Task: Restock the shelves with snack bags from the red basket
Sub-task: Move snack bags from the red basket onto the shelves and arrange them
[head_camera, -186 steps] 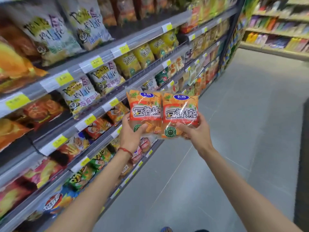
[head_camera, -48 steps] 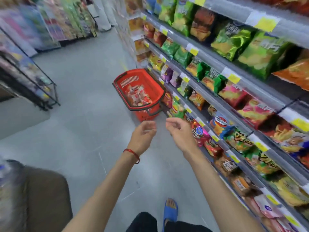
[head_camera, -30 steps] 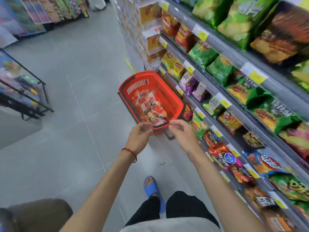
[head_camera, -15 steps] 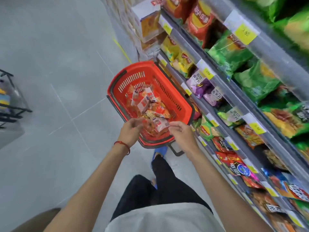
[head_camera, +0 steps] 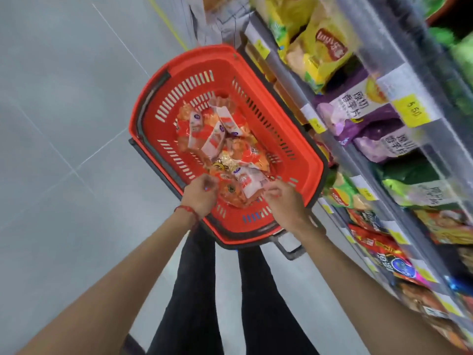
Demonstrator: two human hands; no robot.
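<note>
Now looking down into the red basket (head_camera: 304,160), which sits on the grey floor (head_camera: 64,124) just beside the shelves (head_camera: 399,80) at right. Snack bags (head_camera: 222,139) lie heaped in its middle. Left hand (head_camera: 199,198), red cord (head_camera: 188,210) at the wrist, and right hand (head_camera: 284,201) both reach to the pile's near end. Fingers are curled against the nearest bags. Too blurred to tell whether either hand grips one.

basket (head_camera: 202,56) red, blk trim; snack bags (head_camera: 217,139) orange/white; floor (head_camera: 64,124) grey; wrist string (head_camera: 186,210) red; trousers (head_camera: 192,290) blk; price tag (head_camera: 409,110) yellow
</note>
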